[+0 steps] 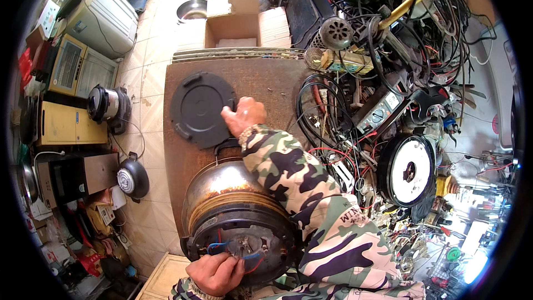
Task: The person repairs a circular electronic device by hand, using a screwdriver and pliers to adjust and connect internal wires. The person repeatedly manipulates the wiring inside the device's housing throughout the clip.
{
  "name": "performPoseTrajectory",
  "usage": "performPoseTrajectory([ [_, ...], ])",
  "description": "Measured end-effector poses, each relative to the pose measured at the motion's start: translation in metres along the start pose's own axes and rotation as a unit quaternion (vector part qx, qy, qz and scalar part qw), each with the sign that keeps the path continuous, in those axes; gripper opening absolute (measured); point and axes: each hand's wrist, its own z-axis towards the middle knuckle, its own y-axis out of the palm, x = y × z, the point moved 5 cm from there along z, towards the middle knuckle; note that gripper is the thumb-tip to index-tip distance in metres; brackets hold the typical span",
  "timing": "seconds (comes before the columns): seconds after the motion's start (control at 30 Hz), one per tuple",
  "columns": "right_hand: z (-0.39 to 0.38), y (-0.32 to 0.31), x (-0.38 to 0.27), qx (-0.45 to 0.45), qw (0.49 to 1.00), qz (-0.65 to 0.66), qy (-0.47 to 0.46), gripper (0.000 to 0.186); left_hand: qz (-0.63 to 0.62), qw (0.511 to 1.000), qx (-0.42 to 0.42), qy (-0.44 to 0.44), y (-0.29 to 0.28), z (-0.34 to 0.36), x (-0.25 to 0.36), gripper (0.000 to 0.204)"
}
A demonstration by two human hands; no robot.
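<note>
An electric pot [222,186] with a worn metal body lies on its side on the brown bench, its black base [261,244] facing me. The base is uncovered, with blue and red wires showing inside. My left hand [216,274] is at the base's lower edge, fingers pinched together beside the wires; what they hold is hidden. Past the pot, a round black base cover [201,108] lies at the bench's left side. My right hand [247,115] reaches over the pot and closes on that cover's right edge, thumb on top. A black side handle [226,144] sticks out below this hand.
Coiled cables and a meter [378,115] crowd the bench's right side, near a round white-faced part [410,169]. An open cardboard box [236,22] stands beyond the far edge. Another cooker [105,103] and a dark pan [133,176] are on the left floor.
</note>
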Motion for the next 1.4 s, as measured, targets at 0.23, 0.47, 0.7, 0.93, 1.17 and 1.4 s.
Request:
performPoseTrajectory([
  [0.23, 0.003, 0.028, 0.022, -0.060, 0.984, 0.163, -0.027, 0.044, 0.005, 1.000, -0.010, -0.001, 0.001, 0.000, 0.003, 0.019],
  [0.47, 0.027, 0.045, 0.033, -0.033, 0.964, 0.265, -0.008, 0.043, 0.002, 1.000, -0.026, 0.010, 0.002, 0.003, 0.004, 0.019],
  [0.7, 0.000, -0.013, 0.034, -0.023, 0.992, 0.052, -0.110, 0.034, 0.018, 0.998, -0.052, 0.013, 0.005, -0.001, 0.001, 0.020],
  [0.93, -0.146, -0.110, 0.135, -0.052, 0.988, 0.144, -0.035, 0.022, 0.006, 0.997, -0.080, 0.011, 0.015, -0.019, -0.010, 0.024],
  [1.17, -0.261, -0.109, 0.143, 0.037, 0.981, 0.170, -0.085, 0.021, 0.016, 0.994, -0.109, -0.020, 0.013, -0.015, -0.004, 0.025],
  [1.4, -0.282, -0.090, 0.147, 0.008, 0.977, 0.201, -0.073, 0.027, 0.046, 0.989, -0.138, 0.000, 0.002, -0.026, -0.019, 0.025],
])
